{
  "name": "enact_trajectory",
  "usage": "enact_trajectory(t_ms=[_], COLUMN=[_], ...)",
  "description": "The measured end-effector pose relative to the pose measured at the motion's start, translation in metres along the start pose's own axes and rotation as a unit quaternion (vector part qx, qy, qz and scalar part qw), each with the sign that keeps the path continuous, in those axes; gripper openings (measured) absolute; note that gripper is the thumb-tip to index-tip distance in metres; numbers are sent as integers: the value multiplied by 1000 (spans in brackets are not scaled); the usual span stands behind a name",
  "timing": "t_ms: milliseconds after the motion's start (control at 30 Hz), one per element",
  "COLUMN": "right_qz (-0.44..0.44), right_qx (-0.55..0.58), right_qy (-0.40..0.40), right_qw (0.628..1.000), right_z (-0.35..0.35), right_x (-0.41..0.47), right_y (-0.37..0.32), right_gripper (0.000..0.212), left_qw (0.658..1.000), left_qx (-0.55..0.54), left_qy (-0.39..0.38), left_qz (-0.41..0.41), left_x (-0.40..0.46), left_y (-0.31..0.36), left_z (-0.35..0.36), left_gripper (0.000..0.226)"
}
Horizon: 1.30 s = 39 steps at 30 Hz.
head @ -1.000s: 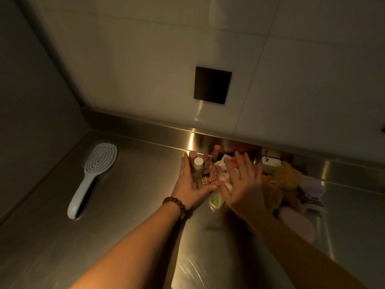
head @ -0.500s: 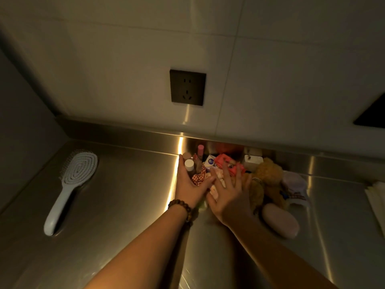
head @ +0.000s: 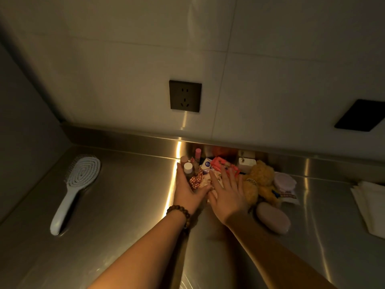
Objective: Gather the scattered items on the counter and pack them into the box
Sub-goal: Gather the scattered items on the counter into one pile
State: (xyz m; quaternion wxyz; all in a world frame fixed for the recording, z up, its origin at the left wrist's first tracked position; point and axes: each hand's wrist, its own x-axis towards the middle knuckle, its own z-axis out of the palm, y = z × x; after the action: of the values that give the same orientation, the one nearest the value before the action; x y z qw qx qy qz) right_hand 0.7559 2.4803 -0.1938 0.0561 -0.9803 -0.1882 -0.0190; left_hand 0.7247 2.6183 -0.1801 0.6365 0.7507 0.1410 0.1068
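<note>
Across the steel desk [head: 116, 205], the task's things lie mostly heaped against its back edge, below the wall socket [head: 185, 96]; no box shows in this view, so where it stands cannot be told. Largest of the stray things is the white hairbrush [head: 75, 190], lying alone near the desk's left edge, well apart from the heap. A stack of folded white cloths [head: 369, 207] sits at the right edge. Within the heap, a brown teddy bear [head: 258, 182] lies on the right side, a pale oval soap-like piece [head: 273, 217] just in front of it, and a small lidded jar [head: 284, 180] beside it. A red packet [head: 224, 165] lies behind the fingers, a checked scrunchie [head: 195, 181] between the two hands, and small bottles [head: 188, 168] stand at the left. The left hand [head: 186, 190] is cupped open against the bottles and scrunchie, pressing rather than gripping; the right hand [head: 227, 195] lies flat and spread over the middle of the heap, grasping nothing. The step looks like herding the heap together. To do it well, I judge both palms should close inward along the desk, low enough to catch the upright bottles at their bases so they do not topple, with the bear drawn in too.
</note>
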Motion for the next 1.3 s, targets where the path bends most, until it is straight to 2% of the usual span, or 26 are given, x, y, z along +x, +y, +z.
enact_trajectory(t_ms=[100, 233, 433, 567, 933, 1067, 1300], right_qz=[-8, 8, 60, 98, 193, 192, 143], right_qx=[34, 68, 118, 104, 108, 108, 127], right_qy=[7, 19, 41, 31, 6, 9, 0], right_qw=[999, 997, 990, 989, 975, 975, 981], right_z=[-11, -28, -44, -44, -37, -41, -43], right_x=[-16, -48, -109, -154, -257, -276, -292], right_y=[-1, -2, -1, 4, 20, 23, 13], right_gripper=[58, 55, 53, 54, 56, 56, 56], left_qw=[997, 976, 936, 922, 905, 904, 897], left_qx=[73, 212, 348, 376, 397, 401, 433], left_qy=[15, 46, -7, -36, -114, -111, -52], left_qz=[-24, -10, 51, 89, 106, 98, 76], left_x=[-14, -45, -100, -132, -211, -233, -263], left_y=[3, 7, 17, 26, 20, 18, 18], left_z=[-9, -24, -41, -36, 1, 4, -14], left_gripper=[107, 96, 80, 77, 78, 79, 80])
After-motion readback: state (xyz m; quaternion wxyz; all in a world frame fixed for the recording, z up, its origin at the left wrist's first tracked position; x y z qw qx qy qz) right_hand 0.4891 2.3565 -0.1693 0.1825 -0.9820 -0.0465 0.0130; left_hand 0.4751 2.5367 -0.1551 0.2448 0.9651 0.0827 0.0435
